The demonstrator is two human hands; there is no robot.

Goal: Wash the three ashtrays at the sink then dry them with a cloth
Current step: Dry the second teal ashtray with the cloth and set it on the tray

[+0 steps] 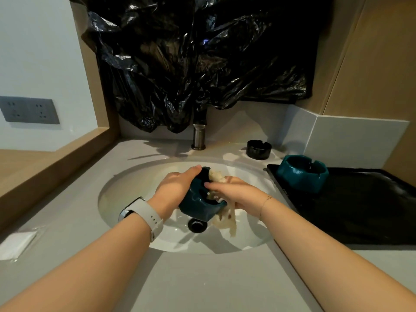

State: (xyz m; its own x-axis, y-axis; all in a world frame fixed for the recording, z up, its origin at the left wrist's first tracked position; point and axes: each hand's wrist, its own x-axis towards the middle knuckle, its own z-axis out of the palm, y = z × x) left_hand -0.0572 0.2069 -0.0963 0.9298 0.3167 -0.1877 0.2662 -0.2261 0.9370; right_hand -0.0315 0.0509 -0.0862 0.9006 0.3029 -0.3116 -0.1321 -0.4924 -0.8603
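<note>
I see a teal ashtray [198, 200] tilted on its side over the sink basin [126, 188], pale cloth [225, 218] stuffed inside, second teal ashtray [301, 173] upright at the black tray's [360, 210] back-left corner, black ashtray [258, 149] upright on the counter's back edge

Hands [202, 190] on teal ashtray [198, 203], seemingly cloth [225, 219], over sink [126, 183]

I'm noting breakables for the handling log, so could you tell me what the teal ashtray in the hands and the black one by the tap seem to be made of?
The teal ashtray, gripped by the left hand, looks like glazed ceramic: thick walls, glossy, slightly uneven sheen. The black ashtray looks like dark glass or glazed ceramic: sharp highlights on its rim, but too small to tell which.
</note>
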